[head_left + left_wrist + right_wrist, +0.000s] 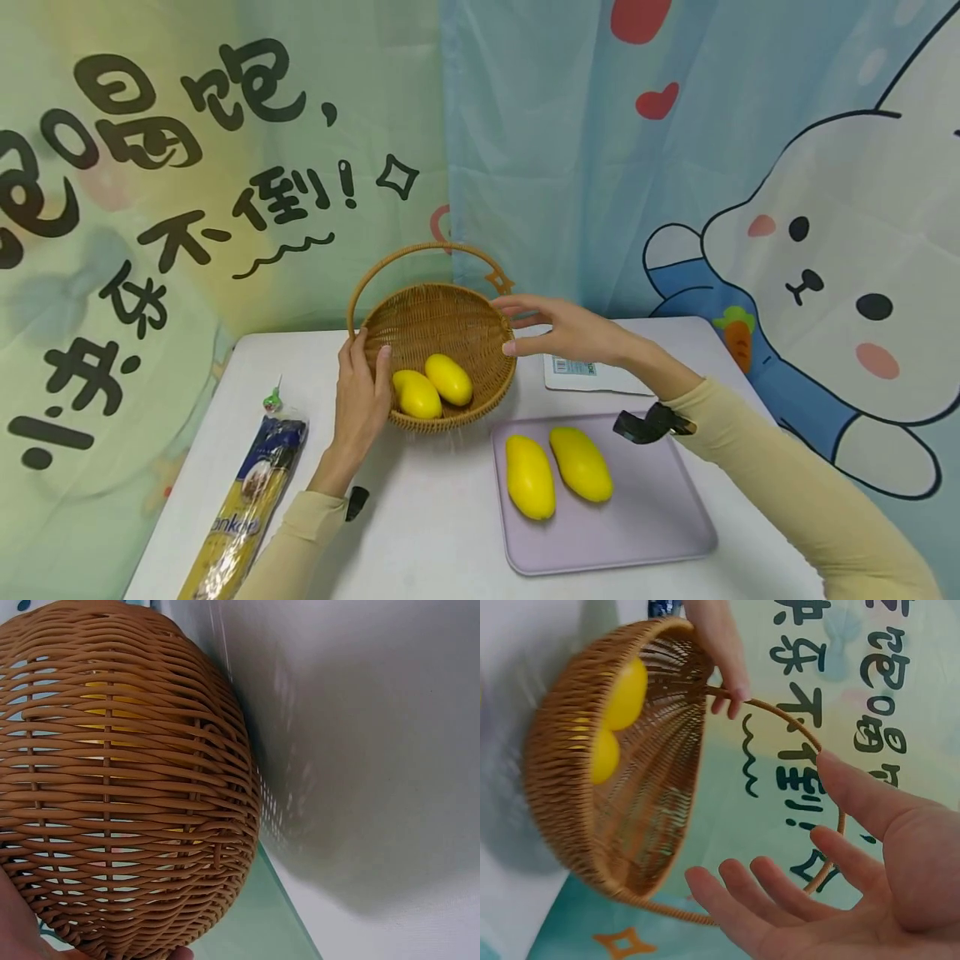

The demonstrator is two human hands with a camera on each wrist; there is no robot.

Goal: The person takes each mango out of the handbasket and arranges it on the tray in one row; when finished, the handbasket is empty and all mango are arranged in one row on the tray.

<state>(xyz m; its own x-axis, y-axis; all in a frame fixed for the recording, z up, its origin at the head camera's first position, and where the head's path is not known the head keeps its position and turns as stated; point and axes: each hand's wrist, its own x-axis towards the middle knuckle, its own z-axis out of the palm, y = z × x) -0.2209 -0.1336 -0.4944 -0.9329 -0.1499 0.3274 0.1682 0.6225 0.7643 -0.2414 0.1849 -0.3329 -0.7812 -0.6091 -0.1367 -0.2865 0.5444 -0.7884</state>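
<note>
My left hand [362, 393] grips the left rim of a brown wicker basket [442, 321], with the thumb on the inner side. The basket is tilted so its mouth faces me, and its arched handle [417, 247] stands up behind. Two yellow mangoes [449, 380] lie low inside it; through the weave, yellow shows in the left wrist view. At the basket's right rim is my right hand [558, 327]. In the right wrist view its fingers [757, 900] are spread and hold nothing, apart from the basket wall.
On the white table [435, 517], a lilac tray [637, 525] bears two more yellow mangoes [581, 464]. A long bag of noodles [251, 500] lies at the left. Behind the tray is a white packet [592, 375], partly covered by my right arm. Printed curtains [525, 167] hang behind the table.
</note>
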